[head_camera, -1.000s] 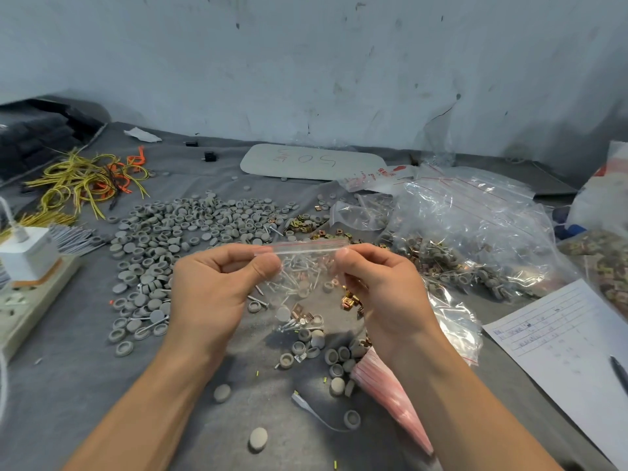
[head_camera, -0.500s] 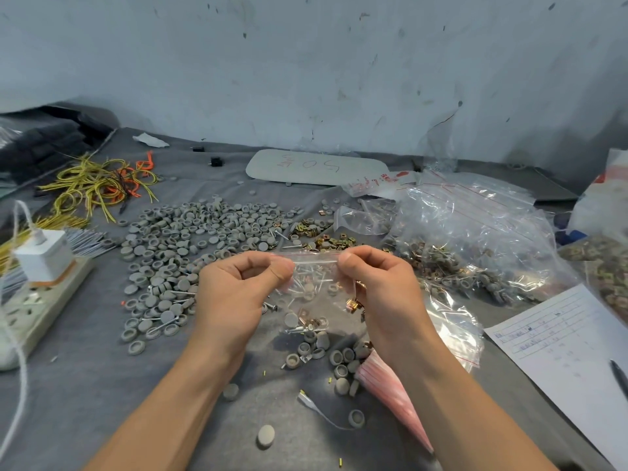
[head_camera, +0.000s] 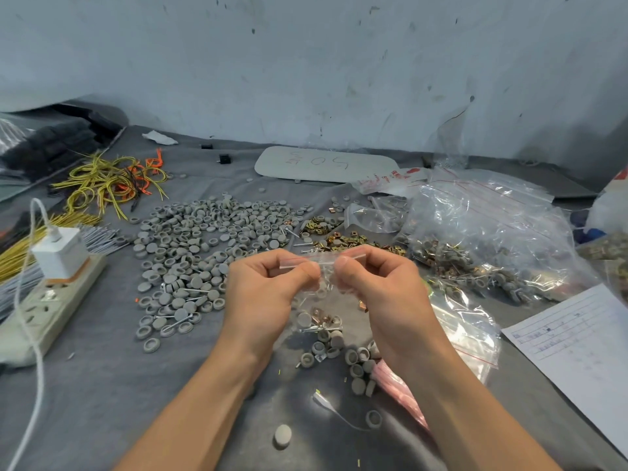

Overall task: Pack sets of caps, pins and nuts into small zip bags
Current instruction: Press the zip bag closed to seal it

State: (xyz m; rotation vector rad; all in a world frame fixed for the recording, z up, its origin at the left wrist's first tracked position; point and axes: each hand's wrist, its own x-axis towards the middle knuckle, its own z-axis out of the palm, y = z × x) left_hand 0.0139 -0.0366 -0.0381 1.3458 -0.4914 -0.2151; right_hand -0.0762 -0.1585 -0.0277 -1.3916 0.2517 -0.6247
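Observation:
A small clear zip bag (head_camera: 321, 300) hangs above the grey cloth between my hands, with grey caps, pins and coppery nuts at its bottom. My left hand (head_camera: 268, 294) pinches the left half of its zip strip. My right hand (head_camera: 377, 287) pinches the right half, thumbs almost meeting at the middle. A wide pile of grey caps (head_camera: 204, 239) lies to the left, with loose pins among them. Brass nuts (head_camera: 336, 236) lie beyond my hands. More caps (head_camera: 356, 362) sit below the bag.
Large clear bags of packed sets (head_camera: 486, 253) lie at the right, beside a lined paper sheet (head_camera: 574, 351). A power strip with a white charger (head_camera: 51, 287) sits at the left. Yellow and orange wires (head_camera: 112, 181) lie at the back left. A pink stack of bags (head_camera: 401, 389) lies under my right forearm.
My thumbs have slid together along the zip strip, from its ends towards the middle. The bag stays held above the cloth.

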